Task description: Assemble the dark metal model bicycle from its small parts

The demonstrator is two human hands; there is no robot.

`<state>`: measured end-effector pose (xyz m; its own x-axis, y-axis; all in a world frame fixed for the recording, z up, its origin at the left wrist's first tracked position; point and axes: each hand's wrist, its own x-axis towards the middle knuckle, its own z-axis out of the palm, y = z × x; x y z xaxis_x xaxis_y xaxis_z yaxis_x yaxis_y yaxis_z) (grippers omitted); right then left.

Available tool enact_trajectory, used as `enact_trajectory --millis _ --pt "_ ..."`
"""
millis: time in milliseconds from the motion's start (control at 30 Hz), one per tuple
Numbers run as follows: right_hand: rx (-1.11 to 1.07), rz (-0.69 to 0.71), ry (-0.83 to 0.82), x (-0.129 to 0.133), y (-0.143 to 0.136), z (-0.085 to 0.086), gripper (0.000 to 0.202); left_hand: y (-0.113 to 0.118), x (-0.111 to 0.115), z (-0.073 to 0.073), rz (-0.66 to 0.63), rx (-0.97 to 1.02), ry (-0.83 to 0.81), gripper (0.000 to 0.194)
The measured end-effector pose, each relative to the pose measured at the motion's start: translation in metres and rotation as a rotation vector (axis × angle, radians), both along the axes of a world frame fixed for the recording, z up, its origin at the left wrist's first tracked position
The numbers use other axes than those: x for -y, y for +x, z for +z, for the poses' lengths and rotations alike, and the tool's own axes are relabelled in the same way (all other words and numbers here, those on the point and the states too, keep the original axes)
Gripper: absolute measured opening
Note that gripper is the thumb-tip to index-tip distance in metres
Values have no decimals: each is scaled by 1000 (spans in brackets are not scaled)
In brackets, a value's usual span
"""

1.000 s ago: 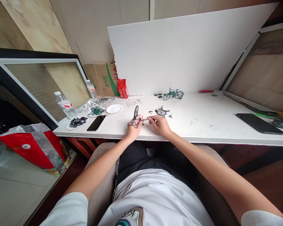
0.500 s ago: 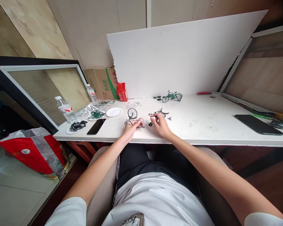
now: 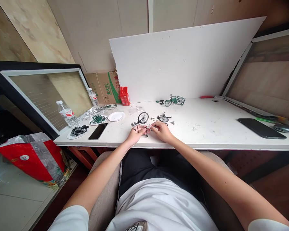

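Between my hands is a small black model bicycle (image 3: 143, 117), partly built, with one spoked wheel showing at the top. My left hand (image 3: 134, 134) is closed around its frame from the left. My right hand (image 3: 162, 131) pinches at the frame's right side; what small piece its fingertips hold is too small to make out. Just beyond my right hand lies a loose black wheel (image 3: 163, 118) with other black parts. A few tiny pieces (image 3: 172, 123) rest to its right. Farther back stands a green model bicycle (image 3: 174, 100).
At the left are a phone (image 3: 98, 131), a plate of black parts (image 3: 79, 131), a plate of green parts (image 3: 98, 119), a white plate (image 3: 116, 116) and water bottles (image 3: 67, 114). A red box (image 3: 124, 96) stands behind. A black tablet-like slab (image 3: 262, 128) lies right.
My right hand has moved left and toward me, from over the loose parts to the bicycle in my left hand. The bicycle has shifted slightly right and its wheel has turned a little.
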<state>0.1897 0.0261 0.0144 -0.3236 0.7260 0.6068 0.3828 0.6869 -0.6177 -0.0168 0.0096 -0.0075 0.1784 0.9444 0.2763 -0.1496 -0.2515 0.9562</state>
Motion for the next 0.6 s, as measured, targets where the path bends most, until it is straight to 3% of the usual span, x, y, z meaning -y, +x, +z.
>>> enact_trajectory --millis 133,367,500,600 --pt "10 28 3 0 1 -1 23 2 1 0 22 -29 12 48" --pt "20 14 -39 3 -2 0 38 1 2 1 -20 5 -32 46" --pt "27 -83 -74 1 2 6 47 0 1 1 -12 14 -58 44" --pt "143 -224 -79 -10 21 14 40 1 3 4 -5 -8 -41 42"
